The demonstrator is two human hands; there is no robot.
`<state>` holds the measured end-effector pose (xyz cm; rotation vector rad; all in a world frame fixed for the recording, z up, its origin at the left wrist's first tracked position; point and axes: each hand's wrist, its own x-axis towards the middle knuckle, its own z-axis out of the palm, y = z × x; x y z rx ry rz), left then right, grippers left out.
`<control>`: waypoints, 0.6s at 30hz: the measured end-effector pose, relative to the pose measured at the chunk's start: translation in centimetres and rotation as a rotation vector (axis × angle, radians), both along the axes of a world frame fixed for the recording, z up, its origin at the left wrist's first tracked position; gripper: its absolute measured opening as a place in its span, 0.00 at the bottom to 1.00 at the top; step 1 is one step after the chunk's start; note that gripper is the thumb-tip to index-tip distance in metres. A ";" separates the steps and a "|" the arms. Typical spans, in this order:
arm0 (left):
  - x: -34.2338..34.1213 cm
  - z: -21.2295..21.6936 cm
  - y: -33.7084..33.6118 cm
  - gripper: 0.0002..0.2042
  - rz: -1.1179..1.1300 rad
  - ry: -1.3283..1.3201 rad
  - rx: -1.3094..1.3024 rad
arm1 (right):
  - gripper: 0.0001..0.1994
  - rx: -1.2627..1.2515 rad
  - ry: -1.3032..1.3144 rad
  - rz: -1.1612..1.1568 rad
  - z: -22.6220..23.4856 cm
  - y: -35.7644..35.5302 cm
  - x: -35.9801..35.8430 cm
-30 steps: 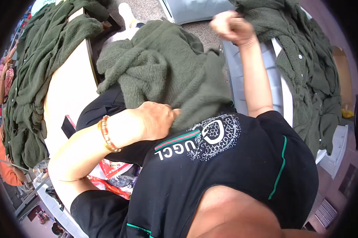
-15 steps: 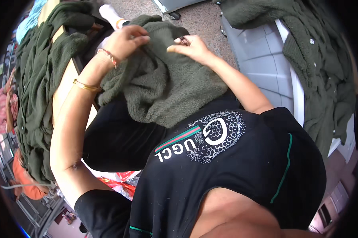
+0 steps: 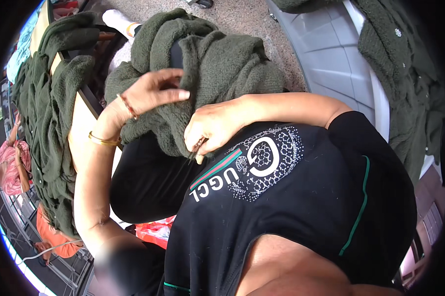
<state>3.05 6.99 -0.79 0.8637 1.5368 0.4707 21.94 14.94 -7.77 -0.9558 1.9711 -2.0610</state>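
Note:
A dark green knit garment (image 3: 227,64) lies bunched over my lap and knees, its folds piled toward the far side. My left hand (image 3: 151,91), with a bracelet and a gold bangle on the arm, grips a raised fold of it between thumb and fingers. To the right and nearer my body, my right hand (image 3: 215,126) is closed in a pinch at the garment's near edge. Something small and dark with a metallic glint shows between its fingers, too small to name. A yellowish cover sits on one fingertip, with fine strands beside it.
More green knitwear (image 3: 50,128) hangs over a pale wooden edge (image 3: 79,123) at left. A grey plastic bin (image 3: 326,54) stands at right, with green garments (image 3: 400,93) beside it. Red and white plastic (image 3: 156,231) lies below my left arm. People in pink and orange appear far left.
My right hand has come down toward my body, to the garment's near edge. My left hand has lowered slightly to a fold. The garment is bunched differently, with folds raised at the far side.

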 end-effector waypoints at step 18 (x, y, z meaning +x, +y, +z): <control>-1.5 13.3 -2.1 0.21 0.210 -0.157 0.520 | 0.19 -0.113 -0.337 -0.792 6.0 10.7 -3.2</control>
